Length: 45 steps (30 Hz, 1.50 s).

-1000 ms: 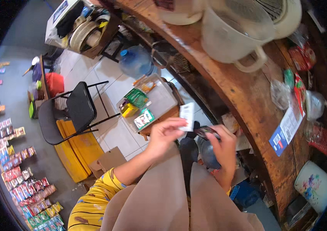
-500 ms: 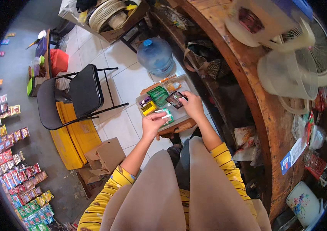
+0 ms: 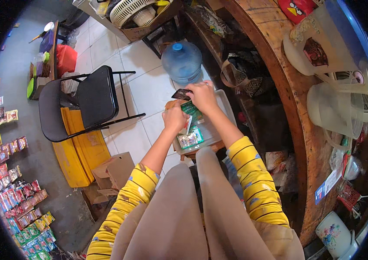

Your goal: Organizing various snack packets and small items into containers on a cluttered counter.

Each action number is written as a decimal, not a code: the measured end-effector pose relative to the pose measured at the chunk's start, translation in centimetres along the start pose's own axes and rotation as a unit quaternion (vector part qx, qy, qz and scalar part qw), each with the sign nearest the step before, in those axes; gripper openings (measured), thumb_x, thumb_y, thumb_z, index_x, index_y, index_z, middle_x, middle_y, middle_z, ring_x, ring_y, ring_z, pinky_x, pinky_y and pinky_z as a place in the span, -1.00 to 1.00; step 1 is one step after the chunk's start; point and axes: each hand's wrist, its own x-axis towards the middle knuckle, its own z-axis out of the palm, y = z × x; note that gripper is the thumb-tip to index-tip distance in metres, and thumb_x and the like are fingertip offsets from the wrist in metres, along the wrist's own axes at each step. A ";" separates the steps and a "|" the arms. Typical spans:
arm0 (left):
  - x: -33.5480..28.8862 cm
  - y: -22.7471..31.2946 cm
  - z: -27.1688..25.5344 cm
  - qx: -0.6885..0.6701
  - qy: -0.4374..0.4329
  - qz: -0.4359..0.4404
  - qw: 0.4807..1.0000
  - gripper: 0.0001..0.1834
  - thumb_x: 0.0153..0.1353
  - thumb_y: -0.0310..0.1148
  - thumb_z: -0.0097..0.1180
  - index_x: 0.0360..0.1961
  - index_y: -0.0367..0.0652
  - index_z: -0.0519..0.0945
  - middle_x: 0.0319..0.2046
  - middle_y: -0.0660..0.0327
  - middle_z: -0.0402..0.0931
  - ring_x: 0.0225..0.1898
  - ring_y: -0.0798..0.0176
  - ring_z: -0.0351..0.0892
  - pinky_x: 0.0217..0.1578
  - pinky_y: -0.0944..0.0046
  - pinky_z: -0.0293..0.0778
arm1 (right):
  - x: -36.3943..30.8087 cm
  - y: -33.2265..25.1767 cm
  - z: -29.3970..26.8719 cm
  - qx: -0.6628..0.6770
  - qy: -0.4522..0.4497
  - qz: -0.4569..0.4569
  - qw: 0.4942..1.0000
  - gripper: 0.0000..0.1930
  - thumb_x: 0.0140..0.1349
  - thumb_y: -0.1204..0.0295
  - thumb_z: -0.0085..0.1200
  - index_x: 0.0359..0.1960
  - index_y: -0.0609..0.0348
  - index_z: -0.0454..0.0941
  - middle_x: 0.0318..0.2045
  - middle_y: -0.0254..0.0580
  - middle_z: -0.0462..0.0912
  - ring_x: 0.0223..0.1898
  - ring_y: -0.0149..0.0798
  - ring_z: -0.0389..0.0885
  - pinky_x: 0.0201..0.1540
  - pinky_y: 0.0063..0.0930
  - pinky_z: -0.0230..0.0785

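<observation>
Both my hands are over a shallow translucent tray (image 3: pixel 226 105) in front of my knees. My right hand (image 3: pixel 202 96) pinches a small dark sachet (image 3: pixel 181 94) above the tray's far left side. Closer to me, my left hand (image 3: pixel 175 119) is closed, with a white-edged packet (image 3: pixel 188 125) sticking out by its fingers. Green packets (image 3: pixel 190 108) lie in the tray between the hands, partly covered by them. A green and silvery packet (image 3: pixel 191 138) lies flat at the tray's near end.
A blue water jug (image 3: pixel 181 62) stands beyond the tray. To the left are a black folding chair (image 3: pixel 98 96), yellow crates (image 3: pixel 85 147) and a cardboard box (image 3: pixel 115 170). A curved wooden counter (image 3: pixel 294 125) runs along the right. Hanging sachets (image 3: pixel 18 195) line the far left.
My right hand has moved left and away from me with the dark sachet. My left hand has also shifted farther out. A green and silvery packet now shows at the tray's near end.
</observation>
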 end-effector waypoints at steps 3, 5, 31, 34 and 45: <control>1.1 -0.7 0.5 0.095 -0.001 0.000 0.995 -0.46 -0.18 -0.31 0.24 -0.06 -0.13 0.46 -0.47 0.11 0.59 -0.35 0.03 0.58 -0.20 0.06 0.24 | 0.6 0.0 0.9 -0.015 -0.036 -0.013 0.999 -0.91 -0.02 0.40 0.11 -0.44 -0.01 0.60 -0.52 -0.17 0.61 -0.38 -0.16 0.56 -0.03 -0.20 0.14; 1.3 -0.4 0.4 0.118 -0.021 -0.011 0.993 -0.51 -0.18 -0.31 0.24 -0.12 -0.13 0.51 -0.44 0.10 0.59 -0.35 0.04 0.58 -0.18 0.08 0.24 | 0.7 0.2 1.0 -0.030 -0.062 -0.009 0.998 -0.92 -0.01 0.41 0.07 -0.49 -0.04 0.62 -0.55 -0.16 0.60 -0.38 -0.18 0.57 0.00 -0.18 0.12; -1.9 -0.5 1.3 0.087 0.027 0.079 0.993 -0.85 -0.08 -0.43 0.11 -0.40 -0.14 0.59 -0.53 0.07 0.56 -0.41 0.03 0.56 -0.26 0.05 0.37 | -2.2 -0.2 4.0 -0.246 -0.082 -0.184 0.948 -0.87 -0.12 0.36 0.01 -0.69 0.03 0.58 -0.37 -0.33 0.47 -0.15 -0.31 0.36 -0.08 -0.35 0.14; -3.7 -0.7 0.5 -0.033 0.058 0.114 0.991 -0.88 -0.04 -0.51 0.08 -0.40 -0.20 0.55 -0.51 0.05 0.53 -0.43 0.02 0.55 -0.36 0.14 0.44 | -3.5 -0.3 4.0 -0.207 -0.034 -0.167 0.964 -0.89 -0.10 0.37 -0.01 -0.63 0.04 0.56 -0.41 -0.33 0.48 -0.19 -0.31 0.40 -0.10 -0.37 0.16; -9.2 -5.2 6.7 -0.259 0.048 -0.094 0.960 -0.86 0.05 -0.58 -0.03 -0.32 -0.28 0.36 -0.58 0.03 0.49 -0.54 -0.01 0.56 -0.48 0.10 0.45 | -3.3 -0.4 4.3 -0.224 -0.018 -0.148 0.963 -0.91 -0.05 0.42 -0.05 -0.55 0.04 0.53 -0.53 -0.31 0.54 -0.30 -0.32 0.47 -0.10 -0.39 0.19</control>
